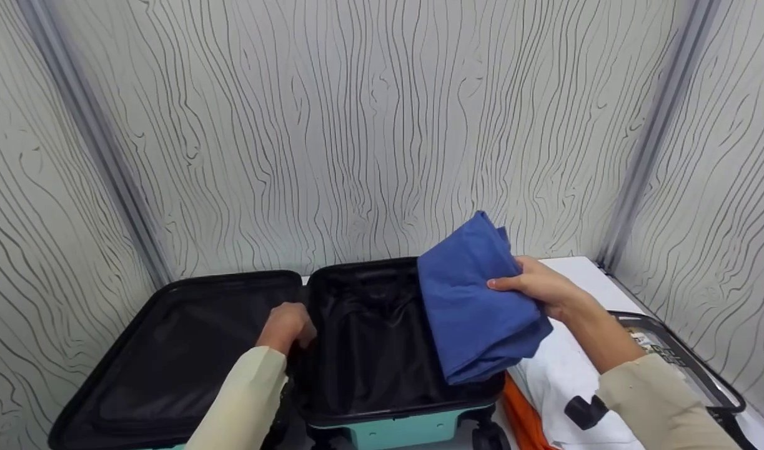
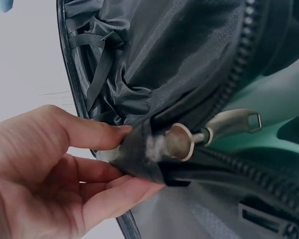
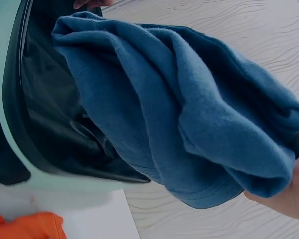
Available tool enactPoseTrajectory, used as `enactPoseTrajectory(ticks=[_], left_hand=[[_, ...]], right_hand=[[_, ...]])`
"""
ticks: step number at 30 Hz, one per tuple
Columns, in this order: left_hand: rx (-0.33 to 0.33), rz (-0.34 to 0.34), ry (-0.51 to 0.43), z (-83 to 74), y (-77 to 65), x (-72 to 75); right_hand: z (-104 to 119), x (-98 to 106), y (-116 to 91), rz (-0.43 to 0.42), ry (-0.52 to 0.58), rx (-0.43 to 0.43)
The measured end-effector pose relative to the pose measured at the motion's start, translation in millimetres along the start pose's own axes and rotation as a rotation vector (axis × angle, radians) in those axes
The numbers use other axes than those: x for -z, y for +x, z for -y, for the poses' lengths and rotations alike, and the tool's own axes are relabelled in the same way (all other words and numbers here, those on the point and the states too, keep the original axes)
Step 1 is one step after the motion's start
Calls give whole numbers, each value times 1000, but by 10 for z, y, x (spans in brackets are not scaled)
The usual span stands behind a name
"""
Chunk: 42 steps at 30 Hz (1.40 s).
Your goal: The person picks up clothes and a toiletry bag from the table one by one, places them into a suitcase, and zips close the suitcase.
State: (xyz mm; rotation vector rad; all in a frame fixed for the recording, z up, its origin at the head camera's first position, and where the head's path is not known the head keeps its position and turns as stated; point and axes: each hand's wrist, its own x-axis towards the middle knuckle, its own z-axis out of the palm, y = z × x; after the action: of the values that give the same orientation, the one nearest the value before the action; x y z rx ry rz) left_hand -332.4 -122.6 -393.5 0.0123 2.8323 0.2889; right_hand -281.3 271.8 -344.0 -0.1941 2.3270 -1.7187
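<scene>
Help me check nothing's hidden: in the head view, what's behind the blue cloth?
Behind the blue cloth, black suitcase lining shows past the cloth's left edge; whatever it covers cannot be seen there.

A small booth [image 1: 382, 125] is enclosing the scene. Pale panels [image 1: 294, 162] with dark wood-grain lines are standing at the back and on both sides; grey strips [image 1: 97, 137] are running up the two corners where they are meeting. A white desk [image 1: 588, 275] is reaching toward the back. The open suitcase [image 1: 369, 350] is leaving the wider setting unclear: home, shop or lab.
</scene>
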Motion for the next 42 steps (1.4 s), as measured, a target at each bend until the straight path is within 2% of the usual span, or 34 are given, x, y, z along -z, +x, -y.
enactPoseTrajectory(ticks=[10, 25, 29, 36, 42], left_hand=[[-2, -26, -44, 39, 15, -21], [0, -20, 11, 34, 47, -14], [-2, -15, 29, 38, 49, -22], [-8, -46, 18, 39, 45, -33], [-7, -63, 1, 48, 38, -26]], right_hand=[[-106, -266, 328, 34, 37, 23], [-204, -519, 723, 35, 77, -10], [-225, -611, 847, 24, 76, -20], [-271, -777, 1079, -16, 45, -45], [-313, -878, 1270, -29, 62, -51]])
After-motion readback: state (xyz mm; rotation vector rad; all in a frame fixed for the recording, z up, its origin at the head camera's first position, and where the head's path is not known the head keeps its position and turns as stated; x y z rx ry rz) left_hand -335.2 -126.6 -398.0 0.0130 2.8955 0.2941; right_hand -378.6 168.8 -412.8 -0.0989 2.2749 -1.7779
